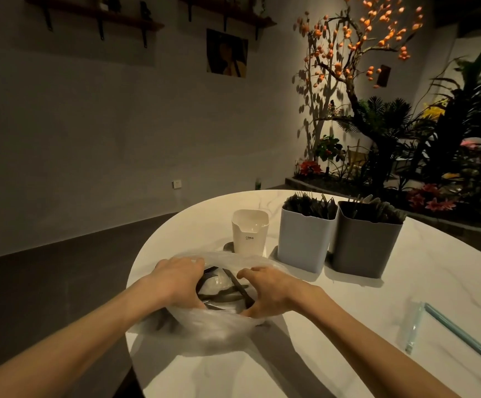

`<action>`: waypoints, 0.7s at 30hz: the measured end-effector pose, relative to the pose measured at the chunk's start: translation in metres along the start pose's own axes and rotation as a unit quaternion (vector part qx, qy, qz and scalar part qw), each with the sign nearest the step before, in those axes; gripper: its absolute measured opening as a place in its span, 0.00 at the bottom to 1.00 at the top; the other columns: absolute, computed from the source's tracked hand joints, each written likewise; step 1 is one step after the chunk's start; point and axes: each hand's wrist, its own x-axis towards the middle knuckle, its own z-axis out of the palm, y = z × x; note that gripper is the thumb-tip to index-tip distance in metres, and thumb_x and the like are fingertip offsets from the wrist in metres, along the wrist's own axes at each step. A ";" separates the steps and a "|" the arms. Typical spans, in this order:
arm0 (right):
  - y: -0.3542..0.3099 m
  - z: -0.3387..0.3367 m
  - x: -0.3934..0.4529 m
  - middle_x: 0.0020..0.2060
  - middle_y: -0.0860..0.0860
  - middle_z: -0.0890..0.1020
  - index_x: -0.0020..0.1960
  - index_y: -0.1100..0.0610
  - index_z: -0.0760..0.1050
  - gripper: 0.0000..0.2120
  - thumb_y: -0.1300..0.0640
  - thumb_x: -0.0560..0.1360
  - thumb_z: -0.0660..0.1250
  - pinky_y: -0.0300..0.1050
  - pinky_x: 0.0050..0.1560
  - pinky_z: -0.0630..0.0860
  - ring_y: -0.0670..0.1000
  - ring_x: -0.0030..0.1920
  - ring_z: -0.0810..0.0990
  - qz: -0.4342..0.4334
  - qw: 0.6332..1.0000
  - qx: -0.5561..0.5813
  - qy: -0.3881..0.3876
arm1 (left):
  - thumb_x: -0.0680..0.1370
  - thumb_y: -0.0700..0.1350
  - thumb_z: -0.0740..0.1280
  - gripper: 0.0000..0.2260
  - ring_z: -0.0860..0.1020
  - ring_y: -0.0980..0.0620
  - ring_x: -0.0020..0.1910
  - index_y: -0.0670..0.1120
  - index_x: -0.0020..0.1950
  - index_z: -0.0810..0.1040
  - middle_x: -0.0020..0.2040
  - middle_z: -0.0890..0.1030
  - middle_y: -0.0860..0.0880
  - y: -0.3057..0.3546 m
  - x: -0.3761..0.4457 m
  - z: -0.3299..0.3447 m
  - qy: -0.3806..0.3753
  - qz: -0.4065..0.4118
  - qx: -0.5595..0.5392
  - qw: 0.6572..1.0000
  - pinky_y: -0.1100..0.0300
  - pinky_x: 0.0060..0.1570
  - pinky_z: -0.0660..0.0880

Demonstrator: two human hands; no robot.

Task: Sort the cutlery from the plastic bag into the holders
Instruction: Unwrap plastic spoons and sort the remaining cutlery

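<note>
A clear plastic bag [216, 328] lies on the white table [334, 326] in front of me, its mouth spread wide. Inside it lie several dark plastic cutlery pieces [227, 293]. My left hand [180, 278] grips the bag's left rim, and my right hand [270, 291] grips the right rim, fingers curled over the edge. Behind the bag stand three holders: a small cream one [249, 234] that looks empty, a pale blue one [305, 239] and a grey one [365, 245], both packed with dark cutlery.
A pale blue strip and a clear wrapper [446, 330] lie on the table at the right. The table's curved edge runs close on the left, over a dark floor. Plants and a lit tree [362, 81] fill the far right corner.
</note>
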 end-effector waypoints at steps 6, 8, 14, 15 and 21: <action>-0.014 0.002 0.021 0.56 0.54 0.80 0.62 0.56 0.73 0.25 0.42 0.72 0.74 0.50 0.55 0.78 0.55 0.54 0.77 0.003 1.000 -0.022 0.009 | 0.72 0.64 0.71 0.18 0.76 0.48 0.48 0.51 0.47 0.73 0.46 0.77 0.53 -0.007 0.007 0.002 -0.023 0.007 0.017 1.000 0.54 0.45 0.73; -0.021 0.004 0.028 0.55 0.55 0.80 0.61 0.57 0.73 0.25 0.45 0.71 0.75 0.49 0.52 0.76 0.56 0.52 0.77 0.013 0.999 -0.036 -0.006 | 0.72 0.63 0.70 0.17 0.76 0.48 0.45 0.50 0.46 0.74 0.43 0.78 0.51 -0.008 0.016 0.006 -0.052 0.023 0.022 0.998 0.54 0.46 0.75; -0.030 0.006 0.041 0.58 0.55 0.81 0.65 0.56 0.73 0.29 0.42 0.71 0.76 0.49 0.59 0.77 0.56 0.57 0.79 0.005 1.000 -0.017 -0.010 | 0.74 0.52 0.71 0.14 0.78 0.49 0.51 0.53 0.59 0.80 0.52 0.82 0.52 -0.011 0.028 0.010 -0.070 0.071 -0.036 0.994 0.53 0.50 0.77; -0.029 0.006 0.040 0.59 0.54 0.80 0.67 0.55 0.73 0.31 0.41 0.71 0.76 0.49 0.60 0.76 0.55 0.58 0.78 0.002 1.000 -0.011 -0.005 | 0.73 0.51 0.72 0.17 0.79 0.49 0.53 0.55 0.62 0.79 0.54 0.83 0.53 -0.012 0.028 0.010 -0.074 0.085 -0.063 0.992 0.53 0.53 0.78; -0.028 0.012 0.041 0.69 0.53 0.71 0.73 0.53 0.67 0.39 0.40 0.69 0.76 0.53 0.68 0.74 0.56 0.67 0.72 -0.053 0.996 -0.028 0.062 | 0.74 0.47 0.71 0.16 0.80 0.54 0.52 0.54 0.62 0.78 0.51 0.80 0.55 -0.026 0.018 -0.003 0.206 0.045 -0.175 0.962 0.58 0.50 0.79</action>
